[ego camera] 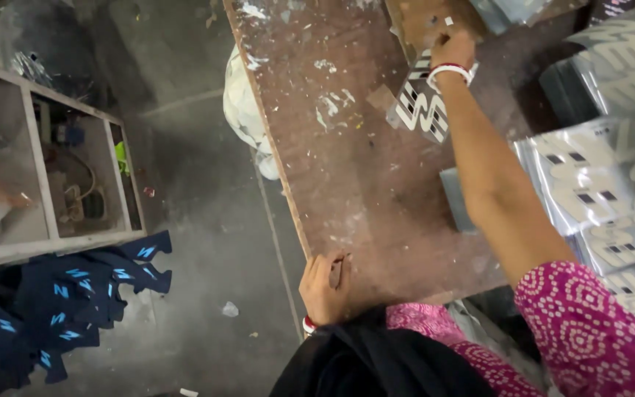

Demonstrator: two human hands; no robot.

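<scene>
Patterned sheet lies far on the wooden table, right hand closed on its far edge. Left hand curls over the near table edge, holding nothing. Silver sheet stacks right; dark blue garments on the floor left.

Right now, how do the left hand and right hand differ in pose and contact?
The left hand is drawn in close to the body, curled over the near edge of the wooden table; the right hand is stretched far across it. The left hand touches only the table edge; the right hand rests on a black-and-white patterned sheet. Whether the right hand has a grip on the sheet cannot be told. Both wrists wear a red-and-white bangle.
</scene>
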